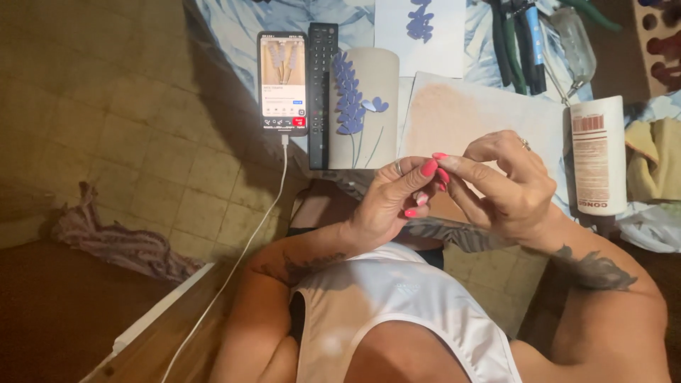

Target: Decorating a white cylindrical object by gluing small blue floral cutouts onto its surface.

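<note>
Head view, looking down: I see my left hand (pixel 389 202) and right hand (pixel 505 186) meeting above my lap, pink-nailed fingers (pixel 428 169) pinched together tip to tip; whether anything tiny sits between them I cannot tell. Just beyond, on the worktop, lies a smooth grey card (pixel 364 106) bearing purple petal shapes, flanked by a black remote (pixel 323 92) and a glossy phone (pixel 282 81) on a white cable. A white plastic bottle (pixel 598 152) lies to the right.
</note>
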